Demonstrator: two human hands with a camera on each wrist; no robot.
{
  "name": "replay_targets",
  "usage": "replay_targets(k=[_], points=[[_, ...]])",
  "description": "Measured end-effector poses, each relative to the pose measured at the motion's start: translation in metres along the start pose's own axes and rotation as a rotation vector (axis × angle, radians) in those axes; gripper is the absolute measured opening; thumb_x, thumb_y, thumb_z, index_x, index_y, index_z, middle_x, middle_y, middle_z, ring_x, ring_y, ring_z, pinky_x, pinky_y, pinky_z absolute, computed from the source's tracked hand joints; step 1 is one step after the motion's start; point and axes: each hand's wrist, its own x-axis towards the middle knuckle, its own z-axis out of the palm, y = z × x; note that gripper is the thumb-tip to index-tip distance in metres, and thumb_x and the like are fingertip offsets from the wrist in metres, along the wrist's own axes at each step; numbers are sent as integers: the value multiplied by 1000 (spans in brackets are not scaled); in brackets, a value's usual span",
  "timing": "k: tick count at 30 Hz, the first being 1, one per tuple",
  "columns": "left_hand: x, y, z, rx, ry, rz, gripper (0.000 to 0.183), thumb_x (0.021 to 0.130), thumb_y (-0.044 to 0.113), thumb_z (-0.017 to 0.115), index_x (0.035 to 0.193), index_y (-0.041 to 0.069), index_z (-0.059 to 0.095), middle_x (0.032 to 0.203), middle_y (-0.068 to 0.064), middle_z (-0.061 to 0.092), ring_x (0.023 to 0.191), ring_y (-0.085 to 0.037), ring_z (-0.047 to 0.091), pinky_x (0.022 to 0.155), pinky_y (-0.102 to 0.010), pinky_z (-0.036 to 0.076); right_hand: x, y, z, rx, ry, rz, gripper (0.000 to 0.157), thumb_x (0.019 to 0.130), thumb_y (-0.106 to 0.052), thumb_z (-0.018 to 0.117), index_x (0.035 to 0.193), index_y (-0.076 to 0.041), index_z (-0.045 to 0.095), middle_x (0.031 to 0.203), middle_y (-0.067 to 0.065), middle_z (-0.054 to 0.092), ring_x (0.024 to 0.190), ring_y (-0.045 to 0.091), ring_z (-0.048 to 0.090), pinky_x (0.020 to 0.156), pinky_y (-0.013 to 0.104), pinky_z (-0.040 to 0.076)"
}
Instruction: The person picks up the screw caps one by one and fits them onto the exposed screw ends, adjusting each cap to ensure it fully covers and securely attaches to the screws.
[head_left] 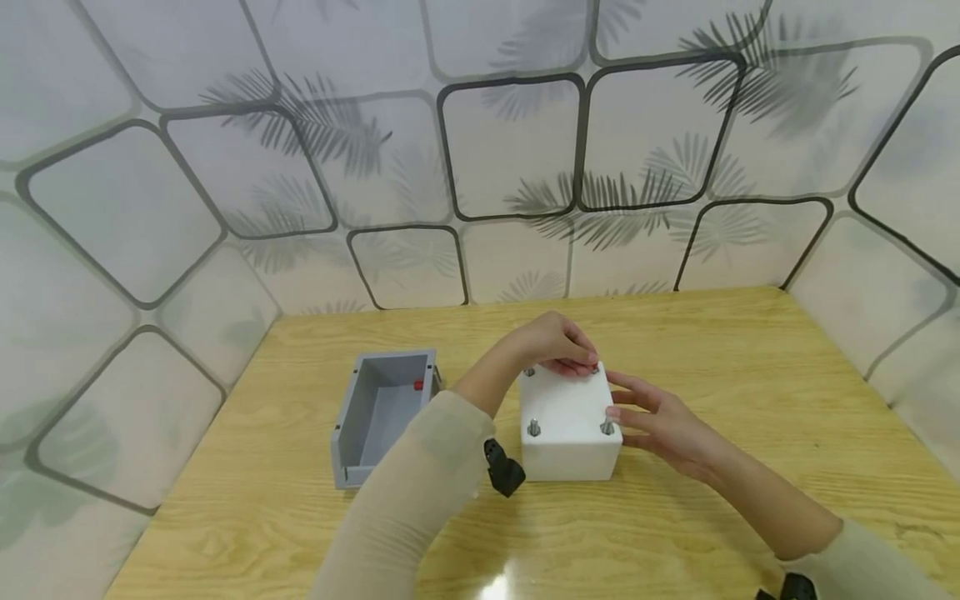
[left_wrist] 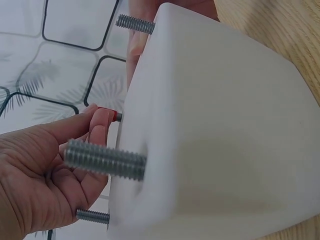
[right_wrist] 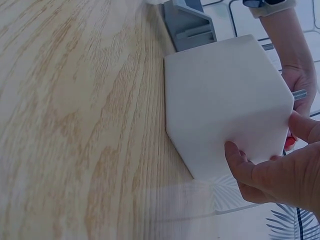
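A white block (head_left: 566, 408) stands on the table with a threaded metal stud at each top corner. My left hand (head_left: 558, 343) reaches over its top from the left. Thumb and fingertips pinch a small red nut (left_wrist: 111, 114) at the end of the far-right stud, plainest in the left wrist view. The near-left stud (head_left: 534, 427) and near-right stud (head_left: 607, 427) show bare threads. Against the block's right side lies my right hand (head_left: 671, 429), fingers extended and spread. In the right wrist view, its fingertips touch the side face and its thumb sits by the top edge.
A grey open bin (head_left: 345, 425) stands left of the block, partly behind my left forearm. Inside it, by the right wall, lies another small red piece (head_left: 418, 385). The wooden table (head_left: 712, 350) meets patterned curtains (head_left: 510, 150) behind and at both sides.
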Motion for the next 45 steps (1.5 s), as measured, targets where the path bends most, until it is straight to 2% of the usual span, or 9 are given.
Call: replay_targets(k=[7, 15, 22, 32, 38, 45], points=[[-2, 1, -3, -37, 8, -10, 11, 89, 7, 66, 95, -1, 69, 77, -8, 68, 63, -12, 64, 59, -22, 55, 3, 0, 3, 15, 9, 4, 73, 95, -19, 58, 151, -6, 14, 146, 27, 22, 113, 23, 53, 95, 43, 49], [-14, 10, -11, -31, 49, 66, 22, 90, 13, 64, 107, -2, 66, 84, -7, 67, 68, -12, 63, 69, -27, 57, 5, 0, 4, 11, 29, 2, 72, 96, -21, 57, 152, -8, 14, 148, 27, 21, 118, 25, 49, 97, 47, 46], [-23, 14, -21, -68, 48, 97, 24, 90, 14, 64, 108, -3, 66, 84, -7, 68, 68, -12, 64, 75, -31, 57, 8, -5, 2, -10, 36, 0, 71, 96, -21, 56, 152, -9, 14, 149, 26, 21, 119, 26, 48, 98, 47, 45], [-37, 8, -37, -53, 45, 95, 24, 92, 16, 63, 108, -1, 67, 96, -12, 71, 73, -12, 67, 78, -33, 57, 12, -6, 2, -2, 55, 7, 72, 96, -21, 57, 152, -9, 14, 149, 26, 21, 113, 22, 52, 96, 44, 47], [-43, 0, -48, -40, 60, 86, 23, 92, 18, 63, 108, 2, 67, 96, -10, 71, 75, -12, 68, 81, -36, 56, 14, -3, 6, 15, 55, 1, 72, 96, -21, 57, 152, -9, 14, 149, 26, 20, 111, 22, 53, 95, 42, 48], [-52, -6, -59, -46, 74, 81, 25, 91, 18, 64, 111, 5, 68, 94, -9, 72, 75, -14, 69, 86, -40, 54, 15, -2, 13, 21, 65, -5, 71, 95, -20, 57, 152, -10, 16, 149, 25, 21, 118, 24, 47, 96, 44, 47]])
